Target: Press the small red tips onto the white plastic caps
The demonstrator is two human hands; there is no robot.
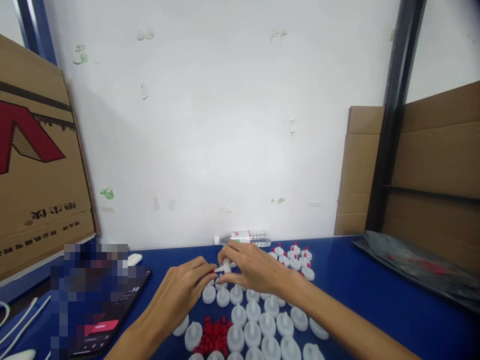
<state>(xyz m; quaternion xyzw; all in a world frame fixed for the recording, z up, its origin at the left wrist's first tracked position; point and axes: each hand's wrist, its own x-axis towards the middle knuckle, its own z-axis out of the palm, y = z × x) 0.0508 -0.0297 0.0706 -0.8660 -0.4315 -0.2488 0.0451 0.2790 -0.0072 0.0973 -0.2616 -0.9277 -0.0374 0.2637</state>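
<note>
My left hand (185, 287) and my right hand (251, 267) meet over a blue table (375, 295). Between their pinched fingertips is a white nozzle cap (226, 266) with a small red tip at its left end. Below the hands, several white nozzle caps (258, 325) stand in rows without red tips. A heap of small red tips (213, 336) lies at the front of them. Behind my right hand stand several finished white caps with red tips (296, 257).
A clear water bottle (243, 237) lies on its side against the white wall. A phone (112, 310) lies at the left, with white cables (18, 320) beside it. Cardboard boxes (37, 165) stand left and right. A dark plastic bag (420, 262) lies at the right.
</note>
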